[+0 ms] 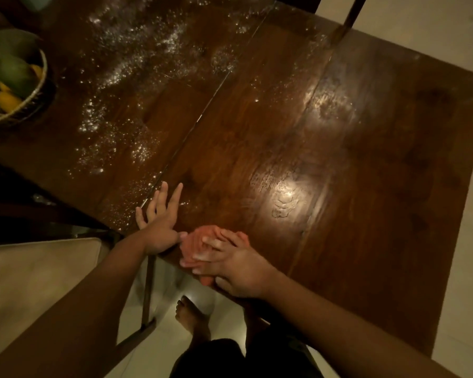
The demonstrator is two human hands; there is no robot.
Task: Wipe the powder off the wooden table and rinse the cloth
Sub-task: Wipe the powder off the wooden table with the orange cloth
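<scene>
Over on the left a basket of fruit sits on the wooden table, with white powder scattered across the boards beside it. Nearer the front edge, the left hand rests flat, fingers spread and holding nothing. Just right of it, the right hand presses straight fingers on the orange cloth at the table's near edge.

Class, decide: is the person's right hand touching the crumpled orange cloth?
Touching. The head view shows the right hand lying flat across the crumpled orange cloth on the dark wooden table.
</scene>
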